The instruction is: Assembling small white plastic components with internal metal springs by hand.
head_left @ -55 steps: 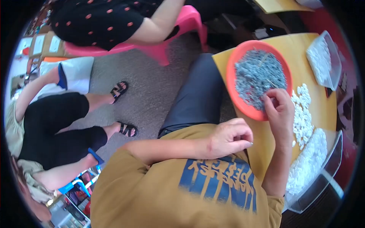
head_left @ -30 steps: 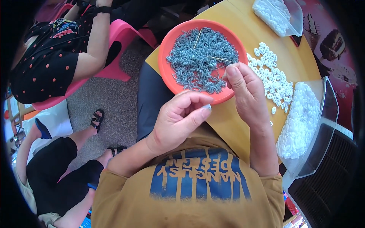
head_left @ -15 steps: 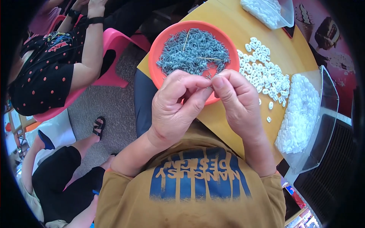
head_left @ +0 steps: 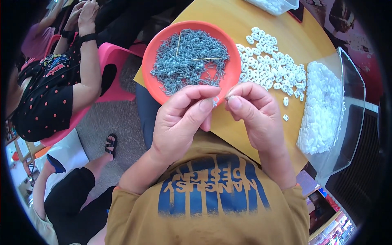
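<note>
In front of my chest, both hands are raised over the near rim of an orange-red bowl (head_left: 147, 75). Heaped in the bowl are small grey rod-like pieces (head_left: 185, 53). My left hand (head_left: 179, 118) pinches a small white piece (head_left: 215, 102) between thumb and forefinger; its shape is mostly hidden. A tiny dark grey piece (head_left: 228, 98) sits in the thumb-and-finger pinch of my right hand (head_left: 255, 116), too small to name. The fingertips of the two hands are slightly apart. White oval pieces with two holes (head_left: 269, 61) lie scattered beyond my right hand.
Two thin yellowish sticks (head_left: 178, 44) lie on the grey pieces. On the right of the yellow table (head_left: 232, 126), a clear plastic bin (head_left: 341, 143) holds white pieces. Another clear container (head_left: 286, 5) stands at the far edge. A person (head_left: 49, 94) sits left on a pink chair (head_left: 118, 94).
My fingertips have separated, showing the white piece at the left and the dark piece at the right. The view has shifted, so the bowl appears farther left.
</note>
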Demonstrator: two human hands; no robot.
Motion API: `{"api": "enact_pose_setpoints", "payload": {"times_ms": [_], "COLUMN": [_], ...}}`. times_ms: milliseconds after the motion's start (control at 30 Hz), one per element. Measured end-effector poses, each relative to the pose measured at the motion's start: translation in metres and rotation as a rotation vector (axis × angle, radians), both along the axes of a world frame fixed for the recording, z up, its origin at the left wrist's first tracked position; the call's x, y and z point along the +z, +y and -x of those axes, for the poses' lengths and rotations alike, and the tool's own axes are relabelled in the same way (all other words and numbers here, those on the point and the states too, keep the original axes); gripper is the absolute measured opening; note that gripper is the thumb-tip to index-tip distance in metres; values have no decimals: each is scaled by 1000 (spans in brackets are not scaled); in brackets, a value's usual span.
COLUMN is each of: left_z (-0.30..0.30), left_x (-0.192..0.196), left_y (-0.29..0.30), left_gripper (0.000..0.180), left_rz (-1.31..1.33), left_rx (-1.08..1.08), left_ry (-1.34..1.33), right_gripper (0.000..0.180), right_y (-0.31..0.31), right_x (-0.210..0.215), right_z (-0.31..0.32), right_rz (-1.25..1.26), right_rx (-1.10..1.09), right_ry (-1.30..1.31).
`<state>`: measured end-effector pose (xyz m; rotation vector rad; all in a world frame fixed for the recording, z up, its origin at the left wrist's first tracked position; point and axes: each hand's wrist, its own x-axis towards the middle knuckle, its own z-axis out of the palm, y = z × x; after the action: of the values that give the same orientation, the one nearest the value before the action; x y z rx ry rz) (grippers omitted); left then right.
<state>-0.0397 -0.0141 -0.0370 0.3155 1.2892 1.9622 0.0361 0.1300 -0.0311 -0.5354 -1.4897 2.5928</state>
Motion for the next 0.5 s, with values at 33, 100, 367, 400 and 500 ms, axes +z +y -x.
{"api": "enact_pose_setpoints", "payload": {"times_ms": [33,100,367,400,500], "left_z": [-2,-4,-13,-14,-16], "left_x": [1,4,6,5,6], "left_y": [1,3,5,5,2], "left_gripper": [21,24,23,22,20], "left_rz": [1,7,57,37,25], "left_rx": [-8,-9,-19,-2,4], "left_ry": [-1,-50,-60,-82,-28], "right_gripper": [11,11,10,10,10], "right_y": [-2,-5,-5,-6,-8], "right_x": [0,4,7,6,6], "right_z": [-3,-7,-17,-18,-21], "right_rz": [24,61,169,170,96], "right_rx": [-26,-38,5,3,-90], "right_ry": [-4,25,105,104,16]}}
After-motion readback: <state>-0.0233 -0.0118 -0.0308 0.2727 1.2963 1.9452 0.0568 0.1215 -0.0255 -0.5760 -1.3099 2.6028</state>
